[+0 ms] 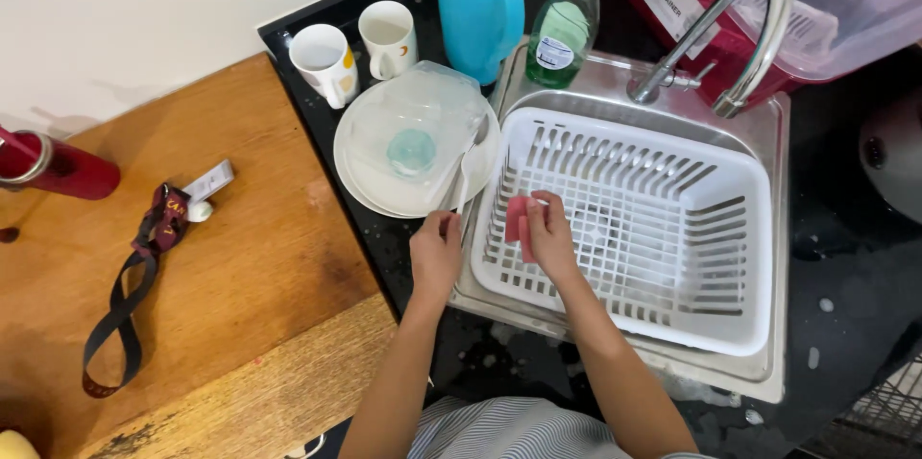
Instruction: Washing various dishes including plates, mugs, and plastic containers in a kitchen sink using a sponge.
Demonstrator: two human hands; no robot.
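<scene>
Scrubbing seems under way: the right hand (550, 231) pinches a pink rectangular sponge (521, 229) against the white slotted plastic basket (672, 229) in the steel sink (615, 84); left-hand fingers (444, 229) close on a metal spoon's handle (459, 185) by the white plates (360, 176); next probably calls for bringing both together.

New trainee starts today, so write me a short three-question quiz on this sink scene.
1. True or false: the right hand holds a pink sponge inside the white basket in the sink.
2. How many mugs stand beside the blue jug?
3. What does the left hand grip? A) the handle of a spoon lying on the plates B) the tap C) the soap bottle

Key: 1 true; 2 two; 3 A
</scene>
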